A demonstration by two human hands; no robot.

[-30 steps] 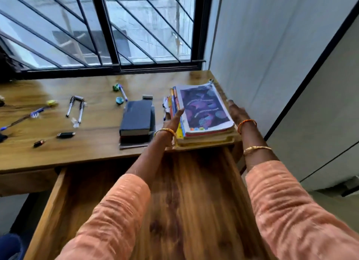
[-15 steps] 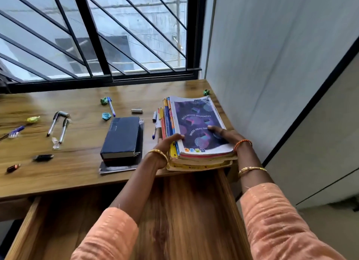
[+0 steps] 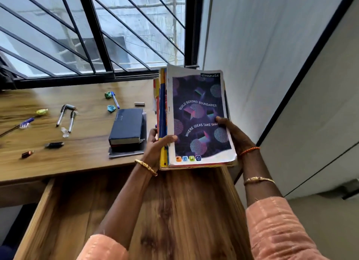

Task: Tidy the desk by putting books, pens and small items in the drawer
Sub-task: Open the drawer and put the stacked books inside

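A stack of notebooks (image 3: 196, 120) with a purple cover on top is lifted off the desk and tilted toward me. My left hand (image 3: 158, 145) grips its left edge, thumb on the cover. My right hand (image 3: 236, 133) holds the right edge, thumb on top. Below the stack the wooden drawer (image 3: 174, 211) is pulled out, and its visible floor is bare. On the desk (image 3: 81, 158) to the left lies a dark blue book (image 3: 126, 126) on a thin grey one.
Two silver pens (image 3: 66, 117), a blue pen (image 3: 115, 99), crumpled green bits (image 3: 111, 108), a yellow wrapper (image 3: 41, 111), a small black stick (image 3: 54, 144) and a tiny brown item (image 3: 27, 154) are scattered on the desk. A barred window (image 3: 87, 32) is behind, a wall on the right.
Both hands slid the stack toward the desk's front edge, then lifted it off the surface and tilted it up toward me.
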